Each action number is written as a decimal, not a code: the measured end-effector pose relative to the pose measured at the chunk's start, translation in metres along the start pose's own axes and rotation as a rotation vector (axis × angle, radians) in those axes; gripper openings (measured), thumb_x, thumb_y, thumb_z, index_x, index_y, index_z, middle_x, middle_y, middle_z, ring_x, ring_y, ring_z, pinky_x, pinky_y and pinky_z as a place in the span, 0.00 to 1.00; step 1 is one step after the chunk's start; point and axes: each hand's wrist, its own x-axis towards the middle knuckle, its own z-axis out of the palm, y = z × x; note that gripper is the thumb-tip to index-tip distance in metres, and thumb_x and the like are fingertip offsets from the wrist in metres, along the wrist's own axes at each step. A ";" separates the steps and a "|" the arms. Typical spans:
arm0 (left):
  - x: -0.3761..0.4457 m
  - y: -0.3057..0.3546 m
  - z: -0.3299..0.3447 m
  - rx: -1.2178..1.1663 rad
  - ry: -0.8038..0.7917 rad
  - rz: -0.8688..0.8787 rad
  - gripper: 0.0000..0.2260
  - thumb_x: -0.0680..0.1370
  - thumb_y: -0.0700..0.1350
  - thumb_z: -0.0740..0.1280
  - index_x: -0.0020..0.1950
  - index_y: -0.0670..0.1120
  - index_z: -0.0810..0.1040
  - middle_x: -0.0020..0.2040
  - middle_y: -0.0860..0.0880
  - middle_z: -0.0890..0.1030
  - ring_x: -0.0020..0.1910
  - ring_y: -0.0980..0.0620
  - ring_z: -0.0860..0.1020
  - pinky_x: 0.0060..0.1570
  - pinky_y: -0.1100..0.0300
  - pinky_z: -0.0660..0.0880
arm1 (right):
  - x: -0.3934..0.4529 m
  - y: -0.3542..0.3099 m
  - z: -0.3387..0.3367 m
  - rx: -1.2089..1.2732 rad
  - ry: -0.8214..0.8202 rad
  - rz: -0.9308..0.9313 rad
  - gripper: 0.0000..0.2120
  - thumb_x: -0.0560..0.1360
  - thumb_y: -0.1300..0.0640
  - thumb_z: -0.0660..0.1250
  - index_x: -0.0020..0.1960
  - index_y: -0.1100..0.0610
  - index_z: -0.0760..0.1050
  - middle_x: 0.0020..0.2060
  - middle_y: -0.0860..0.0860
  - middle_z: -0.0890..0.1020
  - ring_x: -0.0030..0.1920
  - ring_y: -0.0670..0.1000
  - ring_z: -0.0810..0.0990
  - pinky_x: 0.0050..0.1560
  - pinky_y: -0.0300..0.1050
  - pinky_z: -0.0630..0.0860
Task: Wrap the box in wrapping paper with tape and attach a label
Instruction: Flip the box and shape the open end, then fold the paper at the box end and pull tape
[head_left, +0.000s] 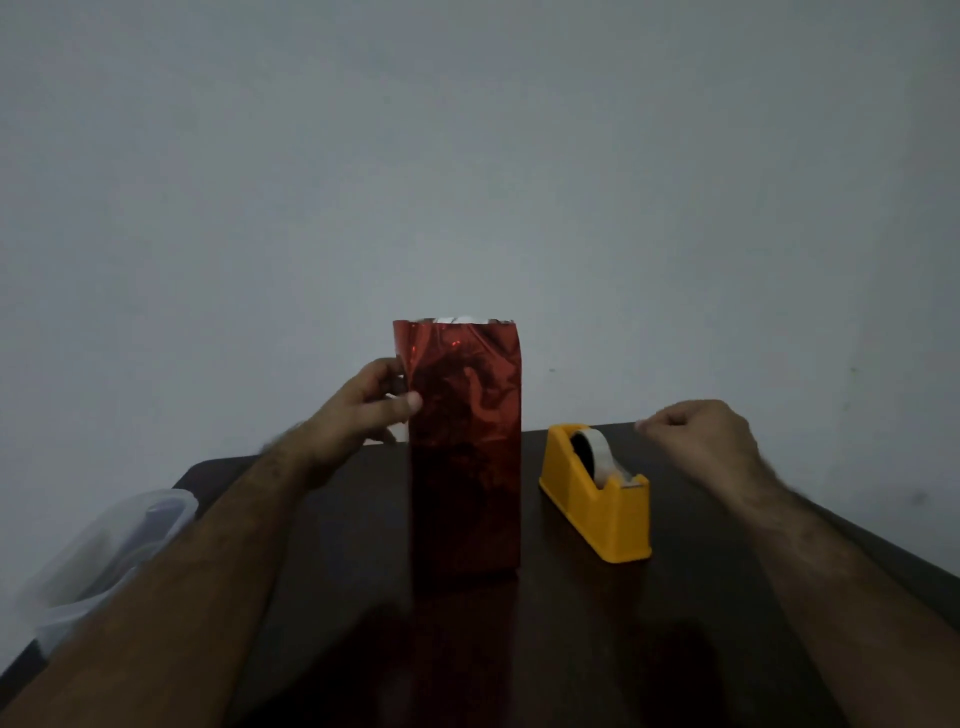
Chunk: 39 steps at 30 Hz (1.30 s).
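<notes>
A tall box wrapped in shiny red paper (465, 447) stands upright in the middle of the dark table (571, 649). Its top end is open, with white showing inside the paper rim. My left hand (366, 408) holds the box's left side, thumb on the front face and fingers behind. A yellow tape dispenser (597, 499) with a roll of clear tape sits to the right of the box. My right hand (701, 436) hovers right of the dispenser with fingers curled; whether a piece of tape is pinched at its fingertips is too faint to tell.
A clear plastic container (104, 551) sits at the table's left edge beside my left forearm. A plain grey wall stands right behind the table's far edge. The room is dim.
</notes>
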 end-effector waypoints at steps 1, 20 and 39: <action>0.001 0.003 0.001 -0.001 0.066 0.001 0.32 0.69 0.65 0.71 0.67 0.49 0.75 0.59 0.47 0.82 0.54 0.45 0.81 0.48 0.47 0.76 | 0.002 0.001 -0.001 -0.064 -0.051 0.055 0.16 0.79 0.47 0.73 0.57 0.58 0.86 0.56 0.55 0.86 0.57 0.57 0.82 0.56 0.51 0.80; 0.001 0.008 0.053 -0.176 0.298 -0.142 0.49 0.58 0.61 0.85 0.73 0.51 0.65 0.62 0.46 0.82 0.54 0.48 0.86 0.53 0.51 0.84 | -0.005 -0.008 0.006 0.179 -0.410 0.531 0.12 0.74 0.58 0.75 0.56 0.56 0.79 0.50 0.53 0.78 0.47 0.52 0.77 0.57 0.58 0.82; -0.020 0.010 0.044 -0.004 0.060 0.015 0.49 0.64 0.41 0.85 0.77 0.53 0.61 0.67 0.52 0.77 0.61 0.55 0.82 0.52 0.60 0.83 | -0.014 -0.009 0.020 0.436 -0.340 0.574 0.16 0.78 0.63 0.70 0.65 0.57 0.76 0.63 0.56 0.81 0.64 0.57 0.81 0.61 0.68 0.80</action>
